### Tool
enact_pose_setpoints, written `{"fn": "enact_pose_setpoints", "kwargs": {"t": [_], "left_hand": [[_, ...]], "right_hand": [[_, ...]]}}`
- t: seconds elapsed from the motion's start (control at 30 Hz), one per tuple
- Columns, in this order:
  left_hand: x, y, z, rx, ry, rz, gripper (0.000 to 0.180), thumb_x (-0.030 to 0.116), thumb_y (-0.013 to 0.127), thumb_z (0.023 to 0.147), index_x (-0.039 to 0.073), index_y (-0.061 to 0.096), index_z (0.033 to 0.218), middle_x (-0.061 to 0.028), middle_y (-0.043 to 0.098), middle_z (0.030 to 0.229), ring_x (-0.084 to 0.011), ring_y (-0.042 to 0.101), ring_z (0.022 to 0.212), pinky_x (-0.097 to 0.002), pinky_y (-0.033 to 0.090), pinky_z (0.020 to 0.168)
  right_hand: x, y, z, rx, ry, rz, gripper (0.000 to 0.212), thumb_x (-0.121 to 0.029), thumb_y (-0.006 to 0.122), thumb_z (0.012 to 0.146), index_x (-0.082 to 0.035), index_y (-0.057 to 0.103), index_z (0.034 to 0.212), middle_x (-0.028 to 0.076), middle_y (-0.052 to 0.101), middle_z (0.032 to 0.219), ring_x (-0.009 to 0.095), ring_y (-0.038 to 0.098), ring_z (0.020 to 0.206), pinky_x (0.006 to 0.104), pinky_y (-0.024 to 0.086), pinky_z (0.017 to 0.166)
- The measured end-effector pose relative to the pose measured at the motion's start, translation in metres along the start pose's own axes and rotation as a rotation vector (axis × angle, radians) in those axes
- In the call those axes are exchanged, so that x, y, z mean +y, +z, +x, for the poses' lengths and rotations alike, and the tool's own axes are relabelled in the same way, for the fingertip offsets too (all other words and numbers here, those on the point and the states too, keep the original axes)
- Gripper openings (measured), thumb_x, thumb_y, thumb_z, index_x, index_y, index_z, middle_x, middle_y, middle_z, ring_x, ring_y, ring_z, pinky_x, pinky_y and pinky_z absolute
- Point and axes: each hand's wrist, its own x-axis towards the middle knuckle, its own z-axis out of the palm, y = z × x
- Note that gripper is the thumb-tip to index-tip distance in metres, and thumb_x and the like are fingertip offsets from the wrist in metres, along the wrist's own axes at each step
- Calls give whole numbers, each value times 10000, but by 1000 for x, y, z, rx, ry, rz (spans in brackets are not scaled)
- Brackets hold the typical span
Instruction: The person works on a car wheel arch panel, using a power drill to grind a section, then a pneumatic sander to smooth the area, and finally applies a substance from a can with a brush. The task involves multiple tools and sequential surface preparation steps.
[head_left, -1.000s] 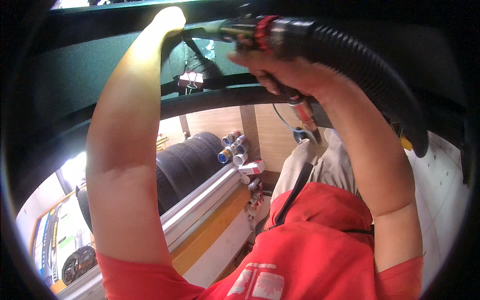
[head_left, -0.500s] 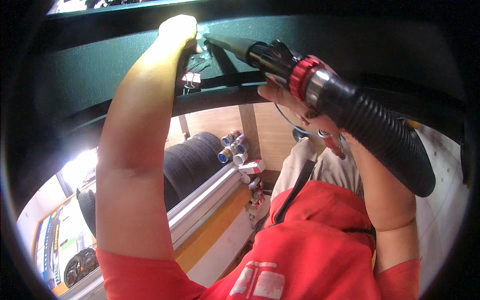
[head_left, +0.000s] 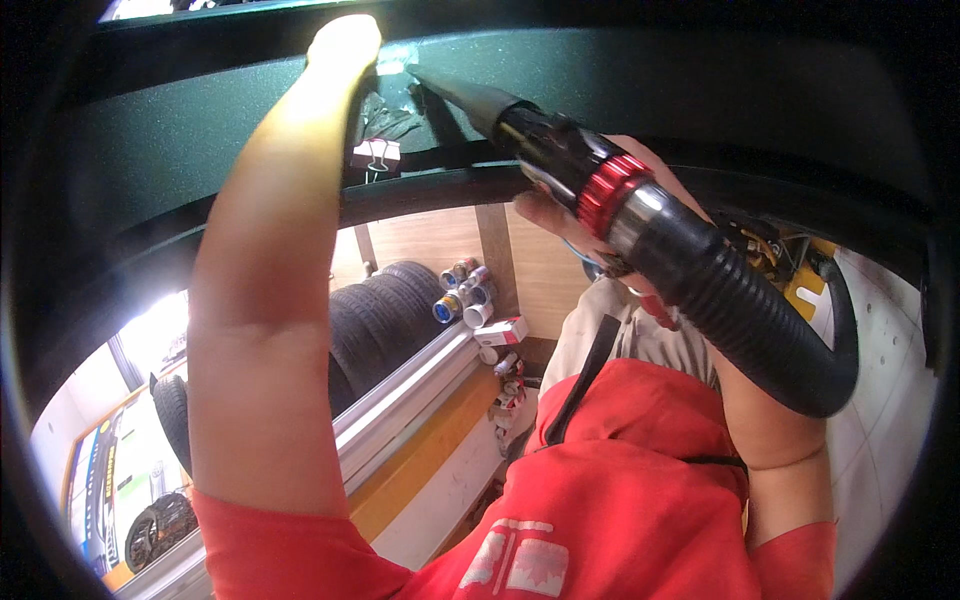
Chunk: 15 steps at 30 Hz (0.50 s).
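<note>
My right hand (head_left: 545, 212) is wrapped round the black handle of a vacuum hose (head_left: 715, 285) with a red collar and a ribbed tube. Its tapered crevice nozzle (head_left: 465, 97) points at a pale, shiny patch (head_left: 398, 58) on a dark green panel (head_left: 600, 80). Close beside that patch is my left hand (head_left: 345, 42), bunched up against the panel and washed out by light; what its fingers hold is hidden. Below lies some crumpled dark material (head_left: 392, 122). A pinkish binder clip (head_left: 377, 155) grips the panel's lower edge.
Several tyres (head_left: 385, 320) stand in a row at the left, behind a pale rail (head_left: 405, 395). Cans (head_left: 465, 290) and a red-and-white box (head_left: 500, 331) are next to them. Yellow equipment (head_left: 805, 290) stands at the right, near the hose's bend.
My left hand has moved slightly up and left, uncovering more of the pale patch and dark material. The hose's handle and bend have shifted a little downward; the nozzle tip stays by the patch.
</note>
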Motion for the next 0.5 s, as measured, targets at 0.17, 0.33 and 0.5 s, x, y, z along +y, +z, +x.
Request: {"fn": "enact_pose_setpoints", "kwargs": {"t": [0.17, 0.33, 0.5], "left_hand": [[-32, -1, 18, -79, 279, 238, 397, 324, 583, 925, -23, 738, 808, -269, 687, 858, -412, 683, 850, -477, 532, 786], [-32, -4, 9, -35, 251, 148, 262, 193, 584, 913, 26, 763, 818, -193, 719, 881, -350, 690, 840, -425, 537, 823], [-30, -14, 8, -150, 213, -99, 335, 354, 731, 829, 32, 736, 917, -187, 705, 844, -352, 679, 831, -438, 519, 779]], "right_hand": [[32, 19, 31, 46, -5, 111, 527, -565, 691, 870, -75, 646, 1055, 27, 606, 626, 101, 601, 535, 278, 537, 540], [38, 29, 35, -54, -33, 285, 623, -638, 663, 857, -69, 635, 1111, 12, 578, 611, 82, 573, 511, 257, 511, 489], [26, 18, 34, -16, 228, 173, 569, -546, 709, 868, -65, 615, 1157, 75, 654, 877, 138, 648, 734, 277, 570, 663]]}}
